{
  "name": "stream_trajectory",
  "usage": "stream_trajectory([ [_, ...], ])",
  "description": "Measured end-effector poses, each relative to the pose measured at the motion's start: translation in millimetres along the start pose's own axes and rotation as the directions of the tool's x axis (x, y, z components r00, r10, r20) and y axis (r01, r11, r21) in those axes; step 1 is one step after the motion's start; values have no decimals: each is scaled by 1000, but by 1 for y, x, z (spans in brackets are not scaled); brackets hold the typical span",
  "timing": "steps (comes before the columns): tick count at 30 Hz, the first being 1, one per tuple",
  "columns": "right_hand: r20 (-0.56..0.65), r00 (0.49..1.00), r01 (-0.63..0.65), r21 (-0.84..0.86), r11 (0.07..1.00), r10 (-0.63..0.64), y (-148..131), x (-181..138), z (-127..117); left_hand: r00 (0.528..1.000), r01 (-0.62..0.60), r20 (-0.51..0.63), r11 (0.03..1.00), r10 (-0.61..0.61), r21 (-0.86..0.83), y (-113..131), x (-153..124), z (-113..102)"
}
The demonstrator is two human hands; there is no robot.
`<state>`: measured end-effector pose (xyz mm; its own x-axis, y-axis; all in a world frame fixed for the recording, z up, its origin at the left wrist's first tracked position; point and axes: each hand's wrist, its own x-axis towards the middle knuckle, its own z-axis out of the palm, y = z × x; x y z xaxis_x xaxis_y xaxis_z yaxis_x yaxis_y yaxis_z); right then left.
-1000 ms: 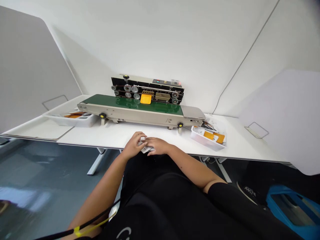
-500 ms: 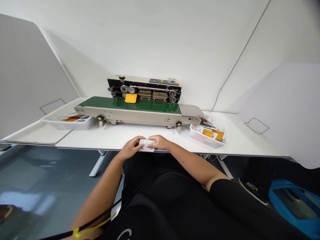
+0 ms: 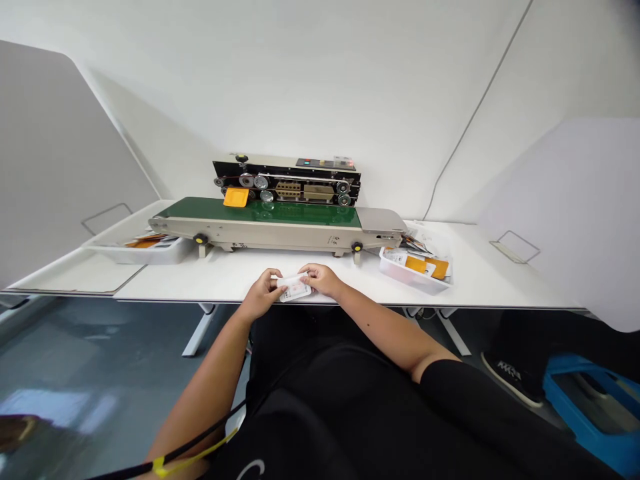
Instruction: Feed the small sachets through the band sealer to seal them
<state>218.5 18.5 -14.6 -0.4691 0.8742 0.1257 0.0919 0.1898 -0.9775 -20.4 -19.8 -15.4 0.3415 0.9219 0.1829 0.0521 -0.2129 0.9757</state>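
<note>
A small white printed packet [image 3: 296, 291] is held between two bare hands at the lower centre of the frame, just above the near edge of a white table [image 3: 180, 283]. Its left side is pinched by the left hand [image 3: 263, 293], the thumb laid over the printed face and the fingers curled behind. Its upper right corner is gripped by the right hand [image 3: 323, 281] between thumb and bent fingers; how far those fingers reach underneath cannot be told. By its look, the packet is judged light, thin and flexible, easily bent if squeezed from both ends, and perhaps slick on its surface. A hold is best taken at the side edges or corners, with light pressure, so that the middle is left flat and uncreased. Whether anything is contained in it cannot be made out. Beyond, at the centre of the frame, an orange pouch [image 3: 236, 197] is carried at the left part of a green belt [image 3: 305, 213]. The belt is flanked by two bins of mixed packets, one white tray [image 3: 150, 255] at left and one translucent bin [image 3: 411, 275] at right.
</note>
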Motion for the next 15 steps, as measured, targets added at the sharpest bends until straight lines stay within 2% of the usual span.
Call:
stream_trajectory([
  [5, -47, 997, 60, 11, 998, -59, -1, -1, -1, 998, 12, -54, 1000, -12, -3, 3, 0, 2],
  [10, -48, 997, 61, 1, 998, -61, 0, -2, -1, 998, 21, -57, 1000, -20, 17, 3, 0, 3],
  [15, 22, 998, 60, -169, 984, -58, -1, 1, 0, 1000, 12, -22, 998, -10, 54, -2, 1, 0],
])
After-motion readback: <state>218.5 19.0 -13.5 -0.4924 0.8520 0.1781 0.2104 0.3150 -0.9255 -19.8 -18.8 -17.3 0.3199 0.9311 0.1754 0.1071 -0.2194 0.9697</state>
